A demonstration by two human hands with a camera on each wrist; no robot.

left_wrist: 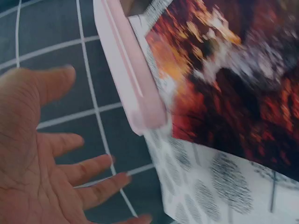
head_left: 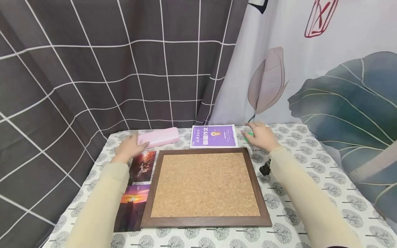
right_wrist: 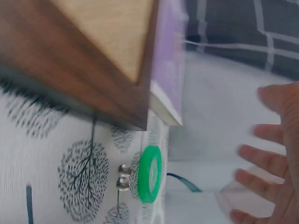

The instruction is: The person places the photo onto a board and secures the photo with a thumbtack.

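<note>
My left hand (head_left: 129,147) is over the near left end of a pink case (head_left: 159,136), its fingers spread. In the left wrist view, a gap shows between those fingers and the case (left_wrist: 133,74). At the back right, my right hand (head_left: 263,137) hovers with spread fingers above a green ring-shaped roll (right_wrist: 149,175), partly hidden by it in the head view. Beside the roll lie small silver balls (right_wrist: 123,178). Between my arms lies a cork board (head_left: 204,186) in a dark wooden frame. Neither hand holds anything.
Behind the board lies a purple book (head_left: 214,136). Two photo prints, a red-brown one (head_left: 143,166) and a sunset one (head_left: 132,208), lie along the board's left side. A tree-patterned cloth (head_left: 291,215) covers the table; curtains (head_left: 149,62) hang at its back and left.
</note>
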